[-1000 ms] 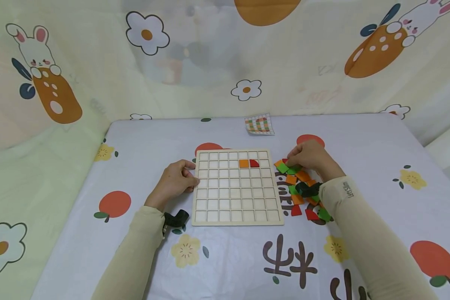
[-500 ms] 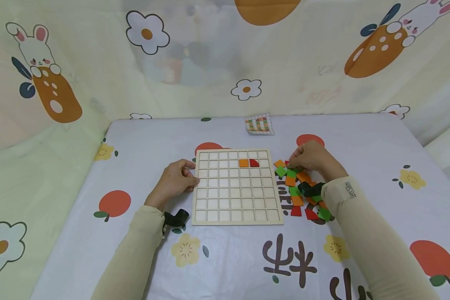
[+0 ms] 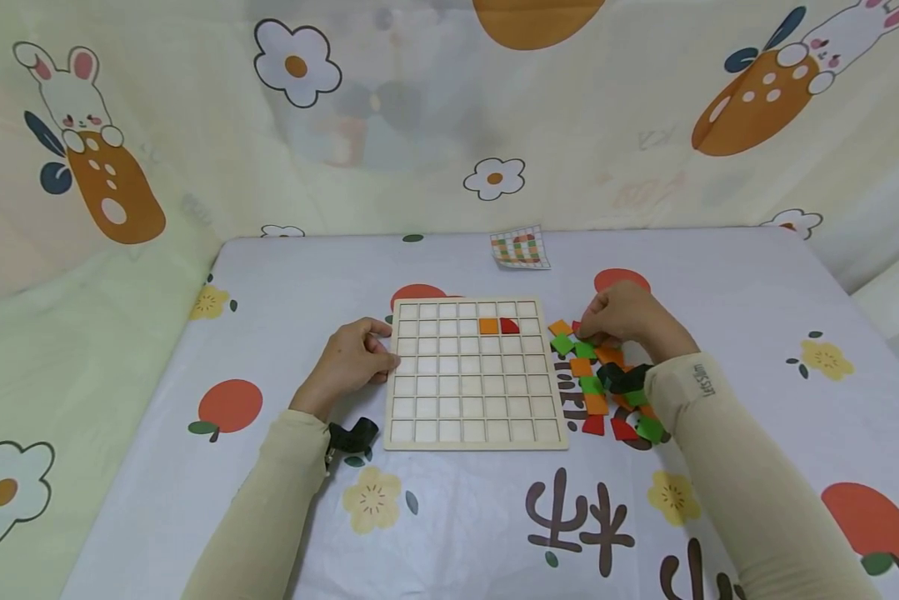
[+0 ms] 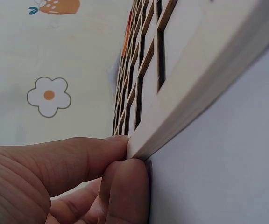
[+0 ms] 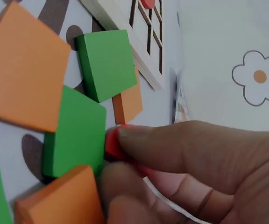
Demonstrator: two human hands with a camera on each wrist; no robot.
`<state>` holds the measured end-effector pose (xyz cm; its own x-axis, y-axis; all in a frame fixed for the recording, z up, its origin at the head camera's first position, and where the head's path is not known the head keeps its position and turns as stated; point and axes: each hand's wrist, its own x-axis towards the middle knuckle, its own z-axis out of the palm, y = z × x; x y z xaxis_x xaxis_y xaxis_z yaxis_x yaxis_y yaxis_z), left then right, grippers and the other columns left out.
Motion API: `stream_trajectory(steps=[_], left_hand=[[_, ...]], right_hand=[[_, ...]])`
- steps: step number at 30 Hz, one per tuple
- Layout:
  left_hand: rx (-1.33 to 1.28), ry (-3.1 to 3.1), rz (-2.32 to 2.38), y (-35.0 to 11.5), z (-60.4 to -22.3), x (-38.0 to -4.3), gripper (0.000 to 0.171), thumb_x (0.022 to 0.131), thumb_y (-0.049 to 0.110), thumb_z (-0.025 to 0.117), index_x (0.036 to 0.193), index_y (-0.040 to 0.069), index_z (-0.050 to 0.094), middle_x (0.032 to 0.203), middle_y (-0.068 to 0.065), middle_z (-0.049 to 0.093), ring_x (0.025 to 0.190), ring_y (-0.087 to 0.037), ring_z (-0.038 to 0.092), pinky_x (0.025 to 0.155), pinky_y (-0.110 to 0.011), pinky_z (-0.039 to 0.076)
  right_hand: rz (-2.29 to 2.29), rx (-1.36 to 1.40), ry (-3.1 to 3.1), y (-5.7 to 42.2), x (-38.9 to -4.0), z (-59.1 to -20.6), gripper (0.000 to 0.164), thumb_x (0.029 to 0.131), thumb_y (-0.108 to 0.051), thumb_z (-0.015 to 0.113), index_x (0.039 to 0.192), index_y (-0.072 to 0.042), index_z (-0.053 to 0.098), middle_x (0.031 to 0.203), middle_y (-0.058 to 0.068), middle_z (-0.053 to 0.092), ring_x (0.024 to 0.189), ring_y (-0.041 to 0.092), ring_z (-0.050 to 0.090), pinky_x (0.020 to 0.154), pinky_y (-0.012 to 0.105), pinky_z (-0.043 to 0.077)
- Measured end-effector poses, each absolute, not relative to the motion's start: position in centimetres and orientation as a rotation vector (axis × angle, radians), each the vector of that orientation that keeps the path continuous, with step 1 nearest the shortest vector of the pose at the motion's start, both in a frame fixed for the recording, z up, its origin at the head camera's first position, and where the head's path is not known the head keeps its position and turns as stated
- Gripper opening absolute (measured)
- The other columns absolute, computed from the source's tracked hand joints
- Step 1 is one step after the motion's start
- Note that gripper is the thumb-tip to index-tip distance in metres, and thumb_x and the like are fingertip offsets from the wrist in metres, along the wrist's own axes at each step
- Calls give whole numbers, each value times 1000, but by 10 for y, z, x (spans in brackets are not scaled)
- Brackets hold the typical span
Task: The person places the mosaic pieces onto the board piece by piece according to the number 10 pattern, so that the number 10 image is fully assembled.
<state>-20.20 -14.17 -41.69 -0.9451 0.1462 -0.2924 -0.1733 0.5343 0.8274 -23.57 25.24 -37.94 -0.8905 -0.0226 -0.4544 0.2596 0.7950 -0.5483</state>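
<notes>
A square wooden grid board lies on the table, with an orange square tile and a red quarter-round tile in neighbouring cells of its upper part. At the board's left edge my left hand pinches the rim between thumb and finger. Right of the board, my right hand reaches over the far end of a loose tile pile and pinches a small red tile. Beside those fingertips lie a green tile and an orange tile. My fingers hide most of the red tile's shape.
More orange, green and red tiles spread along the board's right side, among them a red one near the front. Behind the board lies a small printed pattern card. A patterned cloth covers the table, and a printed curtain hangs behind it.
My right hand has shifted slightly right with the red tile. The orange and green tiles near its fingertips have spread apart a little. My left hand stays at the board's edge.
</notes>
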Motion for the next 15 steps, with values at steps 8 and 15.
stream_trajectory(steps=[8,15], left_hand=[[-18,2452,1371,-142,-416,-202,43,93,8,77,132,2,60,92,-9,62,68,-15,64,62,-23,54],[-16,2457,1367,-141,-416,-201,43,93,8,77,132,2,59,91,-9,62,68,-15,64,61,-23,53]], right_hand=[[-1275,259,2309,260,-238,-386,35,99,-11,69,129,6,63,89,5,73,71,14,69,72,26,62],[-1446,274,2205,255,-239,-385,43,103,-14,65,140,6,56,94,6,75,77,15,75,76,27,62]])
